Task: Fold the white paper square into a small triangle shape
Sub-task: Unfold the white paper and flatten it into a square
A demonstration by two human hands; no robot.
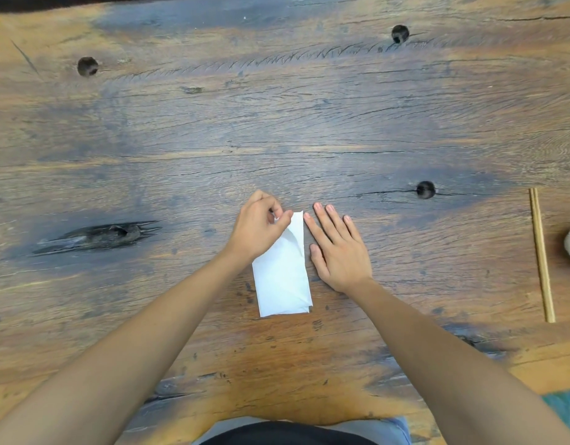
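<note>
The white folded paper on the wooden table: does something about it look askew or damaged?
Not damaged. The white folded paper lies slightly tilted on the worn wooden table, and at its near right corner the layers do not line up. The left hand pinches its far corner; the right hand rests flat beside it.

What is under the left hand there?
The left hand covers the far left corner of the white paper, pinching a flap of it. The paper lies on the wooden table. The corner itself is hidden by the fingers.

No text, label, brand, number or sign is readable anywhere here.
</note>
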